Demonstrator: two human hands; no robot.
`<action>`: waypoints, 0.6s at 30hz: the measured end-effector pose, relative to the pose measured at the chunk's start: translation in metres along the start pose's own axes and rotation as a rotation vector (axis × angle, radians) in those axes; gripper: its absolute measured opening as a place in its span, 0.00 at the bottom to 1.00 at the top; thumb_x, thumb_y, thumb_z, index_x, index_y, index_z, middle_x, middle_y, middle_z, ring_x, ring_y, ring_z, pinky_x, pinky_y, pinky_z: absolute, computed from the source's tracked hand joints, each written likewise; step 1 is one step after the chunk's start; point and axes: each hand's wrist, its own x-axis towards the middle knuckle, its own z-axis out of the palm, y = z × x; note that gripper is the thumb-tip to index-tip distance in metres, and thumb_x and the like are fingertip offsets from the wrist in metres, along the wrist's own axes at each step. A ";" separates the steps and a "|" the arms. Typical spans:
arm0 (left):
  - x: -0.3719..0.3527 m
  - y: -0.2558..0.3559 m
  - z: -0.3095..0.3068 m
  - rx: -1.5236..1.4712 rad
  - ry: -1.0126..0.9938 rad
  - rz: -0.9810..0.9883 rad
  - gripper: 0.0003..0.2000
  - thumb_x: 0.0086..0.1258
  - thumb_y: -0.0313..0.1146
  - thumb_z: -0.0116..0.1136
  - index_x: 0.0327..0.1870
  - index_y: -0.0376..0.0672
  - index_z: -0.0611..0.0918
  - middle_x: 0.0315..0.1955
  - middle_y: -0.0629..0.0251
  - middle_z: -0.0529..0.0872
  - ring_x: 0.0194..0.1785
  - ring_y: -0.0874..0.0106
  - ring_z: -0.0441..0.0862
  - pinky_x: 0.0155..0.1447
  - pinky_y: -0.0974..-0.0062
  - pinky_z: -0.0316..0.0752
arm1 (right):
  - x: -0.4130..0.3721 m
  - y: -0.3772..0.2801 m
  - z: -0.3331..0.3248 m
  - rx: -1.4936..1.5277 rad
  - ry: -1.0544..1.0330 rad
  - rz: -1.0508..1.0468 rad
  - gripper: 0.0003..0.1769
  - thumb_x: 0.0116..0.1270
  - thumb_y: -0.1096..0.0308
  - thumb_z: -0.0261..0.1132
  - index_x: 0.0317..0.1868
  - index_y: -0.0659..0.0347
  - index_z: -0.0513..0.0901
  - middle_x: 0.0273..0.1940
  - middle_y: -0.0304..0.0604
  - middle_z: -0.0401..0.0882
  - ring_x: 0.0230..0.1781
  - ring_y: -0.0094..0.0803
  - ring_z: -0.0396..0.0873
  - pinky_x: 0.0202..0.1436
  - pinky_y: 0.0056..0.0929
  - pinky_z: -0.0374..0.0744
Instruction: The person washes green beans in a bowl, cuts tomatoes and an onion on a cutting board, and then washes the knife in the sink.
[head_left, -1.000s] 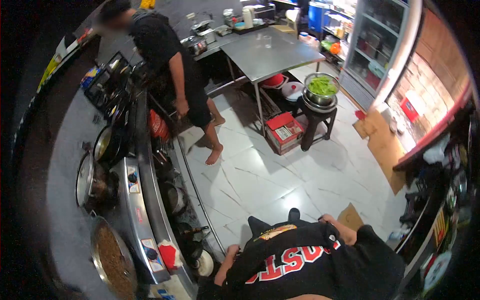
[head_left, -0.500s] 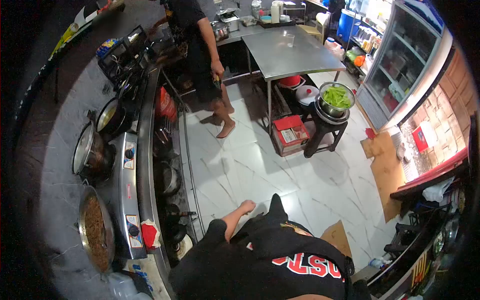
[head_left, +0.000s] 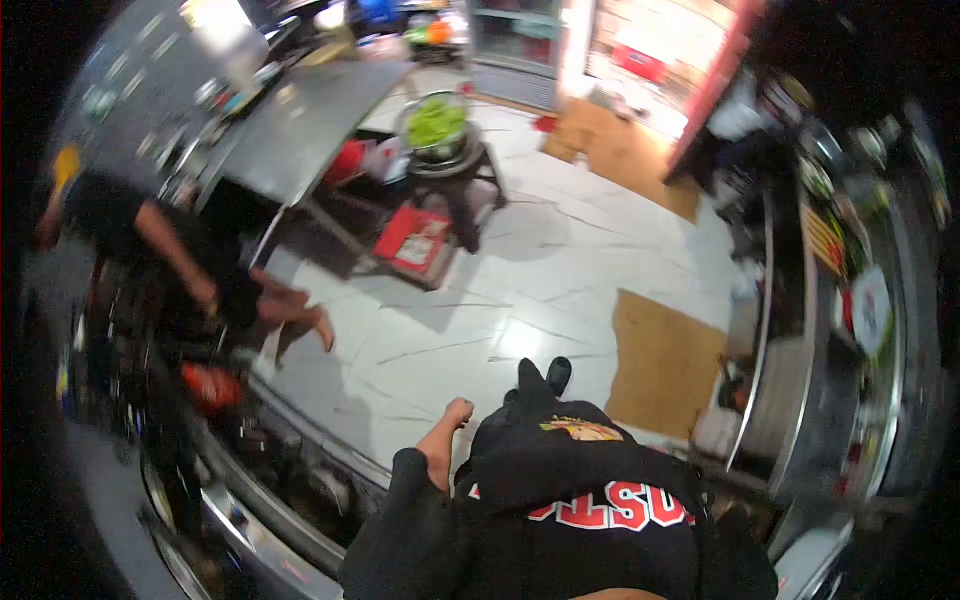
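Observation:
My left hand [head_left: 459, 413] hangs in front of my body over the white tiled floor, its fingers curled in; whether anything is inside them is too small to tell. It touches nothing around it. My right hand does not show. My black shirt [head_left: 600, 465] with red and white letters fills the bottom middle. Ahead, a metal bowl of green leaves [head_left: 437, 122] rests on a dark stool [head_left: 460, 190]. Beside the stool is a red and white box [head_left: 415, 243].
A person in dark clothes [head_left: 180, 240] stands at the left by a steel table [head_left: 300, 130]. Cardboard [head_left: 665, 365] lies on the floor to the right, before a counter [head_left: 790, 370] with dishes. A stove [head_left: 270, 545] edges the bottom left. A doorway [head_left: 650, 70] is at the back.
My view has turned to the right, so the table, stool and person have shifted left. The right counter has come into fuller view. My left hand stays curled in front of me.

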 end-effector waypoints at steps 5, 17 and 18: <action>0.015 0.026 0.018 0.123 -0.180 0.138 0.12 0.61 0.38 0.49 0.37 0.38 0.78 0.28 0.59 0.79 0.29 0.65 0.79 0.30 0.65 0.77 | -0.091 -0.034 0.025 -0.246 0.184 0.302 0.15 0.54 0.60 0.57 0.40 0.54 0.83 0.39 0.50 0.80 0.42 0.48 0.78 0.48 0.41 0.75; 0.021 0.078 0.092 0.507 -0.180 0.174 0.30 0.64 0.60 0.43 0.45 0.37 0.80 0.40 0.51 0.82 0.40 0.64 0.80 0.42 0.62 0.73 | -0.048 0.043 -0.015 -0.555 0.026 0.001 0.15 0.59 0.60 0.53 0.39 0.59 0.81 0.36 0.54 0.80 0.37 0.51 0.78 0.44 0.45 0.75; -0.018 0.098 0.091 0.330 -0.214 0.021 0.30 0.63 0.57 0.46 0.47 0.32 0.78 0.51 0.47 0.76 0.45 0.57 0.78 0.42 0.65 0.75 | -0.037 0.052 -0.033 -0.458 0.028 0.030 0.16 0.59 0.60 0.53 0.39 0.59 0.81 0.36 0.54 0.80 0.38 0.51 0.78 0.44 0.45 0.75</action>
